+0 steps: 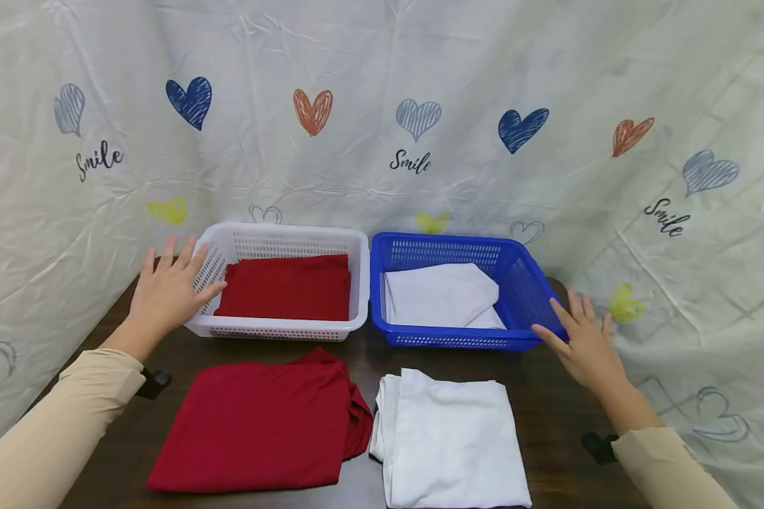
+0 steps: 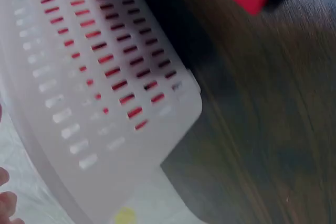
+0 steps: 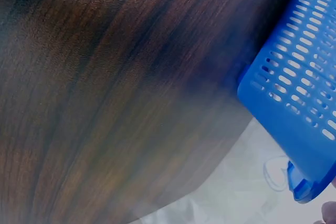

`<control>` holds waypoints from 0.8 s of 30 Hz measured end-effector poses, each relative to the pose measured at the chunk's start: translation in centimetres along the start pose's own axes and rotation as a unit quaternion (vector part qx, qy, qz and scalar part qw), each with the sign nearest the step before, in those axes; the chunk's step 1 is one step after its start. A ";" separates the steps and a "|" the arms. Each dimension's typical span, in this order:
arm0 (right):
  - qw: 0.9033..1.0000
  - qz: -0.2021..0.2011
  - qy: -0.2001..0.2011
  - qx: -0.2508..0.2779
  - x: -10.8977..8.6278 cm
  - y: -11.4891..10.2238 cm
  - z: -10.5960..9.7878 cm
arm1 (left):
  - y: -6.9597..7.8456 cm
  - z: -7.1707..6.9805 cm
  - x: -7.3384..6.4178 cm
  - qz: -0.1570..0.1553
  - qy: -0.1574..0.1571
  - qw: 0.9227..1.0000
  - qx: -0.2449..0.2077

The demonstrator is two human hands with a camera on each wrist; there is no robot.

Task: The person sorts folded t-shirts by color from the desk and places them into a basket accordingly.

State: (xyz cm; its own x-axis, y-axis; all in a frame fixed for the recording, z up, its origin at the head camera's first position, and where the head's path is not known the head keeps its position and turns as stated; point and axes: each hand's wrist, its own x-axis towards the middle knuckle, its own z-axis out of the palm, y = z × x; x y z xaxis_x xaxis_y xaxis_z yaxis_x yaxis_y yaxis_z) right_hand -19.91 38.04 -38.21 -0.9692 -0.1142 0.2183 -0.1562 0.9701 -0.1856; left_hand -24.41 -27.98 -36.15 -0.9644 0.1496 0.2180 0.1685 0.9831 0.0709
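In the head view my left hand (image 1: 168,290) is spread at the left end of a white plastic basket (image 1: 280,329), its fingers straight and its thumb over the rim. Folded red cloth (image 1: 286,286) lies inside that basket. My right hand (image 1: 588,346) is held with fingers extended at the right front corner of a blue plastic basket (image 1: 458,338), fingertips right at the rim. A folded white cloth (image 1: 439,293) lies in the blue basket. Neither hand holds anything. Only fingertips show at the edges of the wrist views, beside the white basket (image 2: 121,93) and the blue basket (image 3: 294,82).
In front of the white basket, a folded red cloth (image 1: 255,424) lies on the dark wooden table (image 1: 554,452). Right of it is a folded white cloth (image 1: 455,438), close to its edge. A pale curtain (image 1: 356,162) printed with hearts hangs behind the baskets.
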 end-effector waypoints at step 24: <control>0.999 -0.039 -0.006 0.022 -0.3 -2.1 0.4 | 2.9 0.9 -1.1 0.024 0.027 0.999 -0.008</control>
State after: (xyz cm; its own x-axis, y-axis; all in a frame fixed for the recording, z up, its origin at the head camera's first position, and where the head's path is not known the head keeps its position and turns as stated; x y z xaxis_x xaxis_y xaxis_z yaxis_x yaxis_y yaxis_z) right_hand -19.38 35.90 -38.30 -0.9560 -0.1913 0.2224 -0.2386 0.9480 -0.2105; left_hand -23.09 -25.16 -37.08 -0.9428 0.1908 0.2732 0.2186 0.9730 0.0746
